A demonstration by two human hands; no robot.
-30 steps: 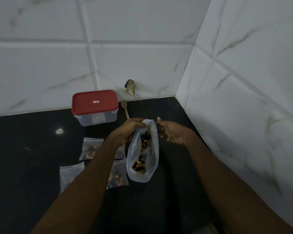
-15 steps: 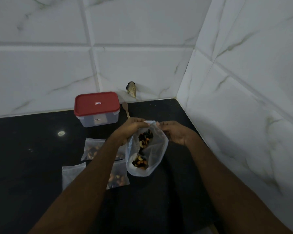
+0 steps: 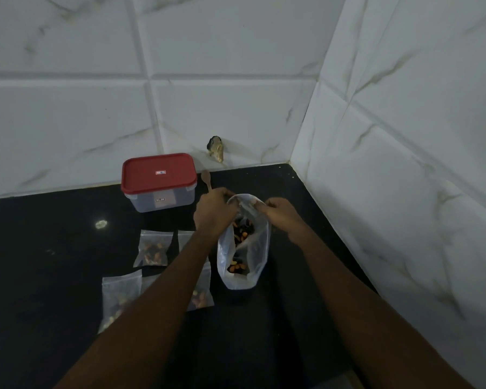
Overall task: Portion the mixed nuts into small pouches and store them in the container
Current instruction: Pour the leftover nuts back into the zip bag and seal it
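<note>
Head view, one entry.

Change from half a second before: the mouth of the clear plastic bag (image 3: 243, 248) was spread wide between the two hands; it is now drawn narrower and the bag hangs longer and slimmer. The hands have come closer together at its top. A second before, the right hand was away from the bag rim with its palm open; it is now on the rim.

Left hand (image 3: 214, 211), centre of the frame: fingers curled and closed on the left edge of the bag mouth, pinching the plastic.

Right hand (image 3: 281, 216), just right of centre: fingers curled and closed on the right edge of the bag mouth.

Bag: held upright over the black table (image 3: 54, 248), its bottom at or just above the surface; which, cannot be told. Mixed nuts (image 3: 240, 234) show through the plastic, in the upper part and at the bottom.

Small pouches, left of the bag, lying flat on the table: one filled pouch (image 3: 152, 249) centre left; one pouch (image 3: 119, 299) lower left; one pouch (image 3: 201, 293) partly hidden under the left forearm.

Container (image 3: 159, 182), red lid, clear body, closed, upper left of centre against the tiled wall. Small labels on lid and side; the writing is too small to read.

Wooden spoon (image 3: 206, 178), just right of the container, its lower part hidden behind the left hand.
</note>
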